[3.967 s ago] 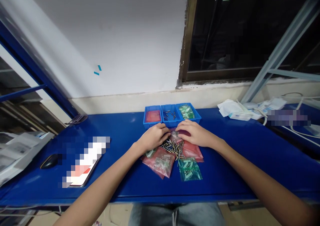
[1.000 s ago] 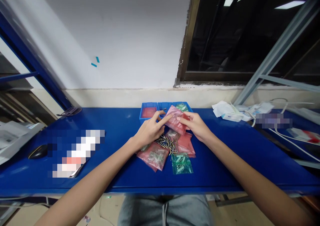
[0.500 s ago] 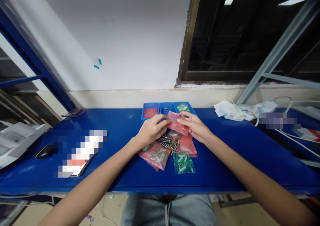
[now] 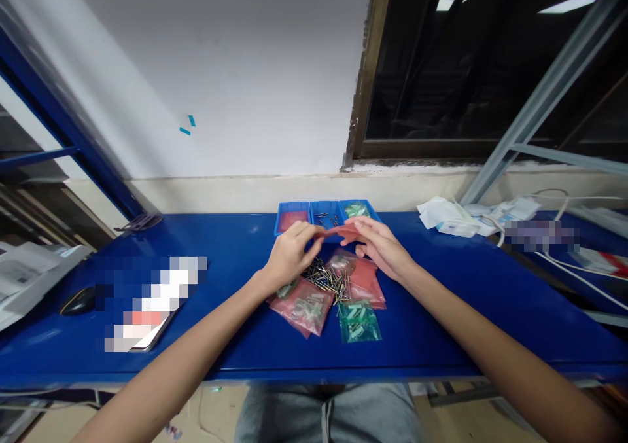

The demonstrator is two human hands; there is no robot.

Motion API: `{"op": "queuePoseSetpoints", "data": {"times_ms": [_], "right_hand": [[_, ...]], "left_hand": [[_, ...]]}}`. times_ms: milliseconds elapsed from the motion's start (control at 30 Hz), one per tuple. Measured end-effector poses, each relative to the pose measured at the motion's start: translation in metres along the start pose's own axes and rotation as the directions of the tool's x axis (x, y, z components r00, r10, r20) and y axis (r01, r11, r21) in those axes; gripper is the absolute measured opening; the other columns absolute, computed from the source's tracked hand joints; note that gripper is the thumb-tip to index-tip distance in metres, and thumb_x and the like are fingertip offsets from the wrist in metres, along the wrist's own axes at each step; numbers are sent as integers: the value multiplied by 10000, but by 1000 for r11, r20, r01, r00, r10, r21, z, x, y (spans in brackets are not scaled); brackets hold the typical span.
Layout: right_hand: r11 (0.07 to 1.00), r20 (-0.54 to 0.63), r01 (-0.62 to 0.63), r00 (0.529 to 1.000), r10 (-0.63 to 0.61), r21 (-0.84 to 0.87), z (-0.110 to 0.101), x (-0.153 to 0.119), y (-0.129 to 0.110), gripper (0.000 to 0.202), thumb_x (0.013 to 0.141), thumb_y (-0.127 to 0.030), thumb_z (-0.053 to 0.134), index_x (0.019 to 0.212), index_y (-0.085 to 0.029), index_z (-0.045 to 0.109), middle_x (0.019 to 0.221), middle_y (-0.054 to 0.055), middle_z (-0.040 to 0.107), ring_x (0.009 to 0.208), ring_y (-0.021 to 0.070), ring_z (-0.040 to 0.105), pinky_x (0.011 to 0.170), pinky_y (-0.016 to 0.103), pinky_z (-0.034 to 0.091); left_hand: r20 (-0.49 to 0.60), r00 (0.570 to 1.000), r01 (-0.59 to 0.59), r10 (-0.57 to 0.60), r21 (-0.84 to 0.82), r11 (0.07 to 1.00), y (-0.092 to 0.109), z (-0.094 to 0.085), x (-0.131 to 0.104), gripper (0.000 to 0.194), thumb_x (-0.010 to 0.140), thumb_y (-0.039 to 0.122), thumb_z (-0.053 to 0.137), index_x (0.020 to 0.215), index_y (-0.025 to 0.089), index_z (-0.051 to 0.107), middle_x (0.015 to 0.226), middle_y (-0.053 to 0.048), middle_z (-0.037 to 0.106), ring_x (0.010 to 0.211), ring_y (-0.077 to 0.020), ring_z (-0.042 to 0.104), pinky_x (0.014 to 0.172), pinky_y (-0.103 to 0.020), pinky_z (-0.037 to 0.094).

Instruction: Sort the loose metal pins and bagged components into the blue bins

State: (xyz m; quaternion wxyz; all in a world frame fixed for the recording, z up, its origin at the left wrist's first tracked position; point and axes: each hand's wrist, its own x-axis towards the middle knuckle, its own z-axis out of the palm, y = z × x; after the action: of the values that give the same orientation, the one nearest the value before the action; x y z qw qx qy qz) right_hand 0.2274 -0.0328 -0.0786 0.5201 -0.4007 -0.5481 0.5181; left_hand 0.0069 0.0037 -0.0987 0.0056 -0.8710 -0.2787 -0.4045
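Observation:
A pink plastic bag [image 4: 339, 231] is stretched between both hands, seen nearly edge-on. My left hand [image 4: 293, 253] pinches its left end. My right hand [image 4: 380, 245] grips its right end between thumb and fingers. Below them lies a pile of metal screws [image 4: 330, 279]. Around the pile are a filled pink bag [image 4: 309, 305], flat pink bags [image 4: 367, 283] to the right and a green bag [image 4: 360, 320] with white pieces in front. Behind the hands stand three blue bins: the left [image 4: 279, 219] holds pink bags, the middle [image 4: 324, 203] a few screws, the right [image 4: 373, 212] green bags.
On the left of the blue table [image 4: 235, 233] are a black mouse [image 4: 78, 301], a partly blurred phone-like object [image 4: 161, 305] and papers [image 4: 34, 276]. White crumpled packets [image 4: 449, 217] and cables [image 4: 564, 263] lie at the right. A wall stands behind the table.
The pink bag has tilted from facing the camera to nearly edge-on, still between both hands. My left hand has moved slightly left, and the middle bin shows more. The view has shifted slightly.

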Motion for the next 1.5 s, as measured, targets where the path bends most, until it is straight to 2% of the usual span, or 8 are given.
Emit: {"op": "queuePoseSetpoints", "data": {"times_ms": [167, 333, 433, 667, 833, 1100, 1367, 1500], "right_hand": [[996, 54, 54, 997, -50, -69, -1, 1, 3, 363, 804, -520, 695, 898, -215, 523, 1076, 101, 689, 875, 202, 656, 480, 232, 382], [923, -92, 137, 979, -181, -359, -1, 4, 14, 310, 805, -460, 710, 754, -200, 550, 729, 16, 607, 663, 149, 566, 506, 255, 420], [972, -80, 87, 991, -107, -216, 2, 4, 18, 271, 802, -443, 711, 861, -195, 618, 776, 26, 631, 627, 141, 564, 532, 283, 474], [996, -100, 1, 995, 8, 87, 4, 3, 14, 542, 699, -374, 813, 1138, -250, 520, 958, 53, 707, 842, 220, 690, 755, 384, 578], [997, -74, -24, 997, 30, 77, 1, 2, 12, 654, 762, -385, 777, 1308, -285, 431, 841, 15, 684, 730, 189, 684, 654, 332, 560], [988, 37, 79, 996, -75, -133, 9, 8, 5, 327, 806, -353, 709, 1103, -243, 626, 1111, 82, 658, 864, 193, 660, 557, 260, 520], [974, -31, 100, 994, -108, -204, 38, 90, 0, 269, 768, -105, 627, 1016, -206, 657, 1014, 60, 679, 758, 139, 626, 626, 257, 534], [736, 17, 191, 971, -238, -649, 58, 123, 10, 317, 783, -6, 551, 1031, -170, 660, 1026, 59, 695, 893, 157, 634, 773, 277, 519]], "left_hand": [[-75, 979, 174, -191, -190, 966, -1, 3, 3, 217, 959, 311, 545, 1056, 159, 667, 873, -39, 696, 684, -129, 581, 638, -270, 491], [80, 940, 331, -332, -454, 827, -1, 7, 5, 327, 949, 336, 557, 1206, 140, 605, 774, -34, 668, 647, -143, 605, 577, -268, 491], [182, 930, 367, -321, -532, 763, 4, 6, 5, 487, 957, 313, 541, 1399, 140, 430, 669, 0, 615, 634, -157, 628, 573, -273, 506], [197, 974, 176, -110, -357, 918, 15, -2, 4, 420, 898, 394, 666, 1267, 214, 578, 1076, -56, 703, 775, -157, 655, 712, -306, 540], [116, 988, 131, -105, -246, 960, 9, 4, 0, 264, 978, 237, 541, 1230, 216, 617, 1130, -43, 710, 920, -161, 670, 838, -326, 529], [-106, 980, 159, -170, -105, 982, 4, -5, 7, 234, 958, 183, 553, 1151, 219, 681, 992, -37, 669, 866, -149, 629, 768, -286, 523], [-197, 919, 343, -341, -22, 939, -25, -13, 8, 413, 874, 83, 531, 1233, 234, 667, 1116, -41, 683, 967, -178, 646, 880, -299, 515], [-98, 858, 511, -504, 68, 857, -45, -21, 7, 537, 765, -15, 440, 1173, 217, 701, 1052, -49, 703, 989, -208, 645, 897, -303, 506]]}}
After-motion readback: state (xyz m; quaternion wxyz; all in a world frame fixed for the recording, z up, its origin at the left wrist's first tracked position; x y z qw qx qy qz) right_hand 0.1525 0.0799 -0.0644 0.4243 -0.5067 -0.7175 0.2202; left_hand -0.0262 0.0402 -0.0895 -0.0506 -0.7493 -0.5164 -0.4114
